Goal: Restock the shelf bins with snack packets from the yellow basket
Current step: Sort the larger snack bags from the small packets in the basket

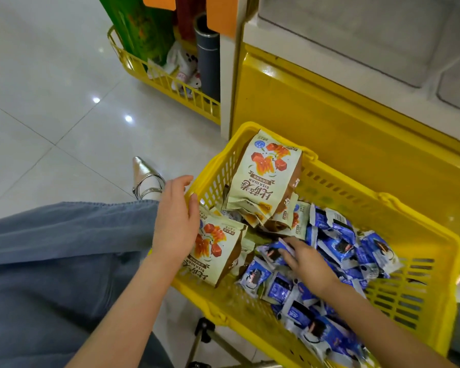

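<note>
A yellow basket [383, 205] stands in front of me on a metal stand. It holds several cream snack bags [263, 179] at its left and a heap of small blue packets [340, 235] at its right. My left hand [175, 219] lies with straight fingers on the basket's left rim, beside a cream bag [218, 251] that leans there. My right hand [306, 258] reaches into the blue heap, fingers over a blue packet [272, 251]; whether they grip it is unclear. Clear shelf bins [369, 30] sit at the top right.
The yellow shelf base [329, 123] rises just behind the basket. A second yellow basket [154, 75] with green bags, a grey tube and plush toys stands on the glossy tile floor at the upper left. My grey trouser leg and silver shoe [144, 176] are at left.
</note>
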The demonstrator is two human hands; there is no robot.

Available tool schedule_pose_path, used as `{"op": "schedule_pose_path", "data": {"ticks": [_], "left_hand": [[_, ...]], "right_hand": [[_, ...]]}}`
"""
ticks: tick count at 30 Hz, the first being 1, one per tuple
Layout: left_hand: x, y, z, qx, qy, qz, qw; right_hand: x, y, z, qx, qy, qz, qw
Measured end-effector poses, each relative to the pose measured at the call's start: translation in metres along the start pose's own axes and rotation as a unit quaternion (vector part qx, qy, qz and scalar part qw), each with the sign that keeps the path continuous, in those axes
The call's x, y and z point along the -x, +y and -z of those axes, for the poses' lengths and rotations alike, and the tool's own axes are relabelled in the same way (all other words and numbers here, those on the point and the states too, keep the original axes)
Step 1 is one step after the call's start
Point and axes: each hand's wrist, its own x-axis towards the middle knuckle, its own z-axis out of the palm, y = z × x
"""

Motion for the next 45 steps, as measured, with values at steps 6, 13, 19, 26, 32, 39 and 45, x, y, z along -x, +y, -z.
{"op": "schedule_pose_path", "data": {"ticks": [6,13,19,26,32,39,45], "left_hand": [[0.036,0.040,-0.005,0.059,-0.103,-0.169,0.978],[0.068,0.047,-0.029,0.075,-0.411,-0.098,0.903],[0.046,0.048,-0.009,0.165,-0.270,-0.068,0.946],[0.030,0.050,0.006,0.223,-0.216,-0.034,0.950],[0.027,0.048,0.007,0.216,-0.212,-0.022,0.953],[0.047,0.068,-0.024,0.182,-0.262,-0.064,0.946],[0.052,0.111,-0.088,0.042,-0.385,-0.124,0.914]], "right_hand": [[0.046,-0.016,0.039,-0.129,0.041,0.114,0.984],[0.060,-0.045,0.048,-0.347,0.021,0.118,0.930],[0.026,-0.010,0.012,-0.293,0.041,0.002,0.955],[-0.017,0.005,-0.059,-0.081,-0.116,-0.031,0.989],[-0.016,0.001,-0.073,0.038,-0.144,-0.037,0.988],[0.025,0.000,-0.011,-0.011,-0.045,-0.025,0.999],[0.060,0.041,0.079,-0.096,0.146,-0.104,0.979]]}}
